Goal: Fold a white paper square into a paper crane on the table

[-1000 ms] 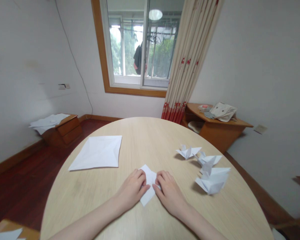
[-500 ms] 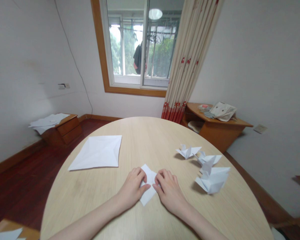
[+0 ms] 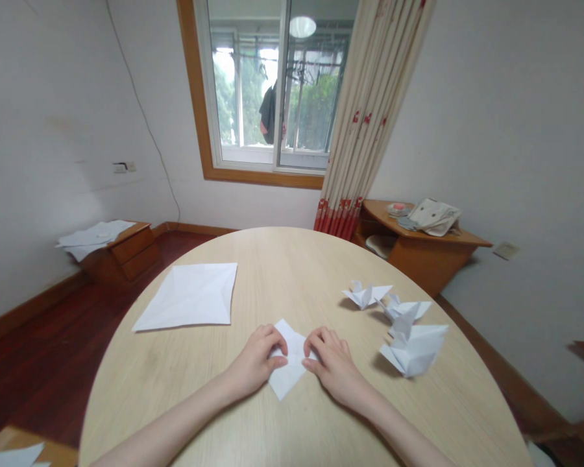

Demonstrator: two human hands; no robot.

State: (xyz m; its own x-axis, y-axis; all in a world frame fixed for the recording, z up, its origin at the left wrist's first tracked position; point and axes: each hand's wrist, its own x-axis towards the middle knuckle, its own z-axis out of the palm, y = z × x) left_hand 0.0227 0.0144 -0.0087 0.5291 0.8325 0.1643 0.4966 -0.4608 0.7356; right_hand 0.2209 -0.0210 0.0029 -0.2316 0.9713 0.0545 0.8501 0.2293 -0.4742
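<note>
A small folded sheet of white paper (image 3: 287,376) lies on the round wooden table (image 3: 292,259), one corner pointing away from me and one towards me. My left hand (image 3: 259,360) pinches its left side between thumb and fingers. On the opposite side my right hand (image 3: 331,364) grips the paper's edge in the same way. Both hands rest low on the tabletop, and their fingers hide the paper's side corners. Faint crease lines run across the middle of the paper.
Several folded paper cranes (image 3: 413,350) stand at the right of the table. A stack of white paper sheets (image 3: 192,295) lies at the left. Behind the table are a curtain (image 3: 370,117) and a wooden desk (image 3: 418,259); a low cabinet (image 3: 136,250) stands far left.
Both hands have shifted slightly apart, the thumbs moving outward along the paper. More of the paper's middle shows between them. The cranes and the stack have stayed put.
</note>
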